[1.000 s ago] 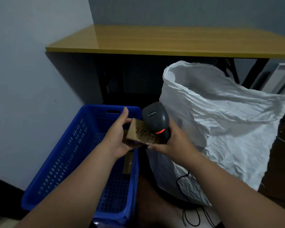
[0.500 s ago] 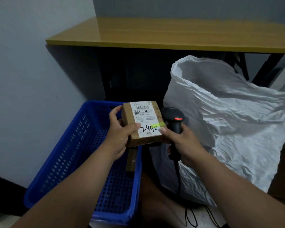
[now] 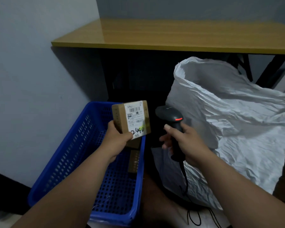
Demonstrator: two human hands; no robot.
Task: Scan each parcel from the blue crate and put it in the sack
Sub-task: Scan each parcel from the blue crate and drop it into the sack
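Observation:
My left hand grips a small brown cardboard parcel by its lower left corner, above the blue crate. Its white label with a barcode and handwritten "2490" faces me. My right hand holds the black barcode scanner by its handle, a little right of the parcel, with a red light glowing on its head. The white sack stands open at the right. Another brown parcel lies in the crate against its right wall.
A yellow-topped table with dark legs spans the back, above crate and sack. A pale wall runs along the left. The scanner's black cable trails onto the floor beside the sack.
My hands have separated: the right hand let go of the parcel's edge and drew the scanner to the right. The left hand now holds the parcel alone, raised and tilted upright.

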